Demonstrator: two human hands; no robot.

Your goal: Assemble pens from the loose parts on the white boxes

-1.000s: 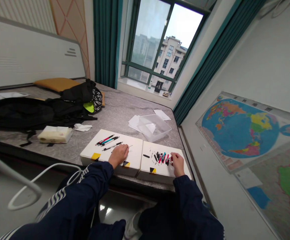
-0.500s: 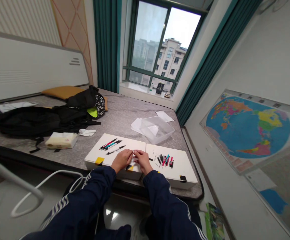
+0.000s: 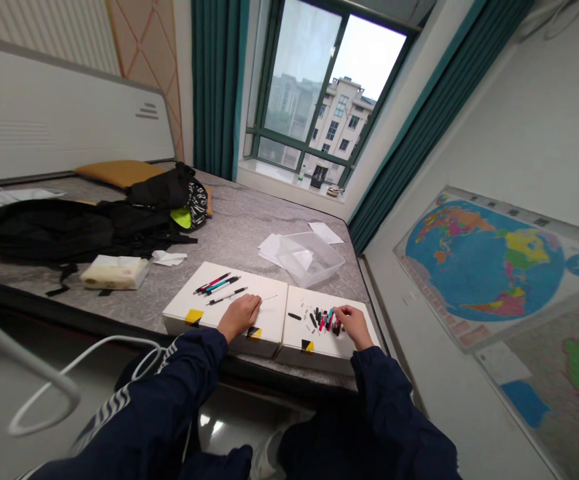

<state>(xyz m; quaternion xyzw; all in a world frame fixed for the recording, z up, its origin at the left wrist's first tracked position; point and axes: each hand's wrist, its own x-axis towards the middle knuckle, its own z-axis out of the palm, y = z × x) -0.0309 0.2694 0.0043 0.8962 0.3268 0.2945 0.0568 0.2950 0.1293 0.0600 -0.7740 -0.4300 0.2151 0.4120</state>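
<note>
My left hand (image 3: 242, 316) is closed over the left white box (image 3: 274, 290), its fingers pinching a thin refill (image 3: 269, 297) that points to the right. Several pens (image 3: 218, 285) lie left of it on the same box, with one black and clear pen (image 3: 226, 296) nearest the hand. On the right white box (image 3: 296, 337), my right hand (image 3: 352, 323) reaches its fingertips into a pile of black, red and blue pen parts (image 3: 325, 319); whether it grips one is too small to tell. A black piece (image 3: 294, 316) lies apart from the pile.
Behind the boxes are a clear plastic bin (image 3: 312, 260) and white papers (image 3: 325, 233). A tissue pack (image 3: 115, 272), a crumpled tissue (image 3: 168, 258) and a black backpack (image 3: 54, 230) lie to the left. A white cable (image 3: 94, 347) loops at the lower left.
My right hand has moved away from my left hand, rightward to the pile of pen parts. The thin refill now shows beyond my left fingers. The view has shifted slightly.
</note>
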